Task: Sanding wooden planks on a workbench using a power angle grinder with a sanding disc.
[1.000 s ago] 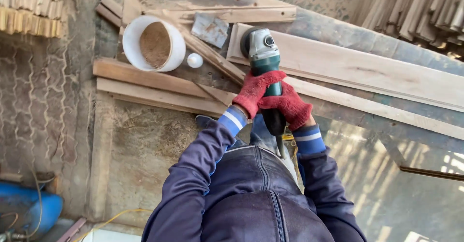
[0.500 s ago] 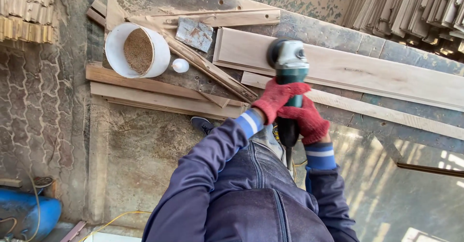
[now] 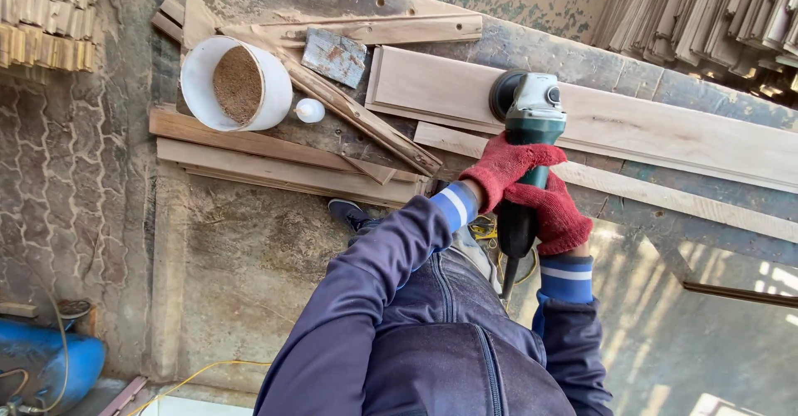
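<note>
Both my hands wear red knit gloves and grip a green and grey angle grinder (image 3: 532,113). My left hand (image 3: 507,165) wraps the tool's body just behind the grey head. My right hand (image 3: 555,214) is closed around the dark rear handle. The grinder's round head rests on a long pale wooden board (image 3: 665,129) that lies across the dusty workbench (image 3: 465,0). A second narrower board (image 3: 665,196) lies just in front of it. The grinder's cord hangs down by my jacket.
A white bucket (image 3: 199,92) of sawdust stands at the bench's left, with a small white cap (image 3: 309,111) beside it. Loose wooden strips (image 3: 274,162) and a rusty metal plate (image 3: 334,57) lie nearby. Stacked slats (image 3: 706,9) fill the upper right. A blue tank (image 3: 50,366) sits lower left.
The grinder and both hands have slid to the right along the long board, from its left end toward its middle. My view shifted slightly with them.
</note>
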